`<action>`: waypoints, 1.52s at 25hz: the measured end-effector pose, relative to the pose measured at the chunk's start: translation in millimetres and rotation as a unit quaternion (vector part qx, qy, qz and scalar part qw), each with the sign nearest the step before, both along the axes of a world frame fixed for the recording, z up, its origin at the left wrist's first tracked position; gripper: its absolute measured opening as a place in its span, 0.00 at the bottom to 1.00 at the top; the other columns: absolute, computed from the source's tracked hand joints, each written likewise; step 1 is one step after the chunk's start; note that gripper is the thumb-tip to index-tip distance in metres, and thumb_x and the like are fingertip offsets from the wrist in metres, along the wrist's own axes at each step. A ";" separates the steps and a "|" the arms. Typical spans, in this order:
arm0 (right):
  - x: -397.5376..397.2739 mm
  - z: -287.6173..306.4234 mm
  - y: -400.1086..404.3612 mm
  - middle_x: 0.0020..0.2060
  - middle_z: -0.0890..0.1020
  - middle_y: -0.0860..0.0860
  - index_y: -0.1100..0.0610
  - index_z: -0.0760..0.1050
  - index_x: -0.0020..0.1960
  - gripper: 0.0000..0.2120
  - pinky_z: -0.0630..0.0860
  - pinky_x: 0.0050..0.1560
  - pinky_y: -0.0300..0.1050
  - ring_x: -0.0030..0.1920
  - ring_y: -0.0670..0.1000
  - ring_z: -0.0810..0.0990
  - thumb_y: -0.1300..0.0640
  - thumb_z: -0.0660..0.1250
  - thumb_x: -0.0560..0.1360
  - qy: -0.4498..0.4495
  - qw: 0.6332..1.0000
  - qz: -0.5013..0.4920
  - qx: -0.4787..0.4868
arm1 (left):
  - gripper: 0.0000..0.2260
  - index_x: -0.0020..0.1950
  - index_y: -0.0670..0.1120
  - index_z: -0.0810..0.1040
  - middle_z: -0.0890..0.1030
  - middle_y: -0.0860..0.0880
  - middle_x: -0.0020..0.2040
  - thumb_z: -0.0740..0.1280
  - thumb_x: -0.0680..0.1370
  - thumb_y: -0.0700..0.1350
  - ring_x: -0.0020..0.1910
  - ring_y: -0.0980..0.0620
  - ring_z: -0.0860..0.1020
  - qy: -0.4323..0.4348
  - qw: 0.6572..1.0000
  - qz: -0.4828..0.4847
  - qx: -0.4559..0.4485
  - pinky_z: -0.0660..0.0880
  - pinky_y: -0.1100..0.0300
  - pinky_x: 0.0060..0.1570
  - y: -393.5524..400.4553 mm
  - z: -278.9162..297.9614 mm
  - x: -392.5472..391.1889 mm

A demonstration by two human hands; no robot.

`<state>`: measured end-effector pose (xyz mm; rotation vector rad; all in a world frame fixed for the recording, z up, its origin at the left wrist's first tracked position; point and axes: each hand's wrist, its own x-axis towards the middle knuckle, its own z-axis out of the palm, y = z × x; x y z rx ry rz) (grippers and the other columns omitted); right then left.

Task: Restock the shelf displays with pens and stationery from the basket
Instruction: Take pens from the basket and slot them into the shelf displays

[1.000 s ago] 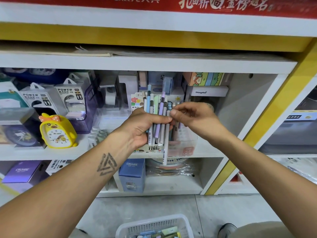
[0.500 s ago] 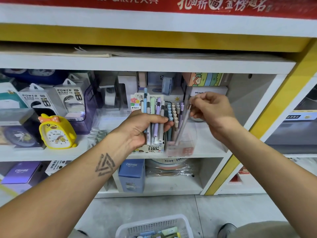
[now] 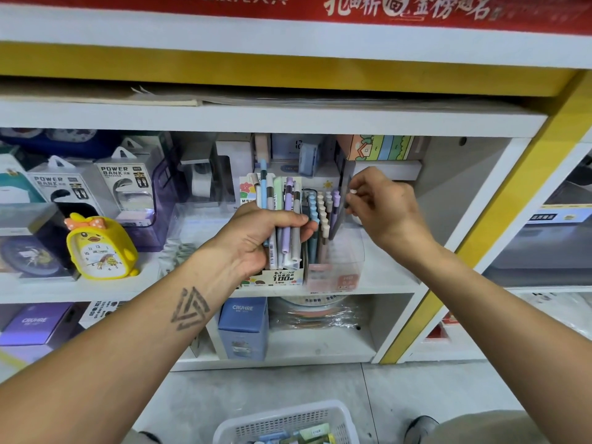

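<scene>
the left hand (image 3: 256,238) is wrapped around a bundle of pens (image 3: 282,216), fingers curled over their middles, holding them upright in front of the middle shelf (image 3: 384,283); the pens are pastel blue, green, purple, grey and white, and their tips stick out above and below the fist. just right of the bundle, a clear pen holder (image 3: 339,270) stands on the shelf, with a row of pens (image 3: 322,213) already standing in it, caps up. the right hand (image 3: 381,209) is raised beside the top of that holder, thumb and forefinger pinched on one thin pen (image 3: 347,197) whose pale end shows at the fingertips; its lower part slants down toward the holder, though whether it sits inside cannot be told. behind the left hand stands a printed cardboard box (image 3: 283,278) marked 100. further left on the same shelf are a yellow duck clock (image 3: 99,248) and boxed power banks (image 3: 125,184). on the floor at the bottom edge, a white plastic basket (image 3: 288,421) holds more stationery, well below the shelf, with a shoe (image 3: 421,426) near it.
</scene>
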<state>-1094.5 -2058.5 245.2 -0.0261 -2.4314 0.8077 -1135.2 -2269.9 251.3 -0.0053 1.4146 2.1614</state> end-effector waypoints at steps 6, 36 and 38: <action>-3.3 -14.4 -1.7 0.38 0.82 0.48 0.45 0.69 0.48 0.08 0.82 0.41 0.57 0.40 0.52 0.84 0.57 0.67 0.80 -0.034 0.998 0.033 0.037 | 0.09 0.49 0.29 0.79 0.82 0.30 0.48 0.70 0.70 0.25 0.40 0.41 0.85 0.006 1.000 0.006 0.005 0.82 0.54 0.38 -0.3 1.9 1.9; 3.8 14.5 -75.4 0.40 0.86 0.60 0.64 0.73 0.59 0.19 0.83 0.37 0.46 0.39 0.58 0.86 0.74 0.72 0.71 -0.225 0.836 0.230 -0.445 | 0.15 0.58 0.37 0.74 0.83 0.33 0.51 0.66 0.73 0.28 0.52 0.39 0.84 -0.005 0.989 0.077 0.125 0.81 0.39 0.46 -27.6 9.2 -11.3; -1.5 16.1 -77.9 0.39 0.87 0.57 0.62 0.79 0.54 0.13 0.81 0.38 0.43 0.38 0.54 0.85 0.73 0.71 0.72 -0.217 0.870 0.195 -0.396 | 0.15 0.58 0.37 0.74 0.82 0.32 0.51 0.65 0.73 0.27 0.51 0.38 0.84 -0.001 0.987 0.109 0.121 0.82 0.42 0.43 -38.4 11.5 -16.7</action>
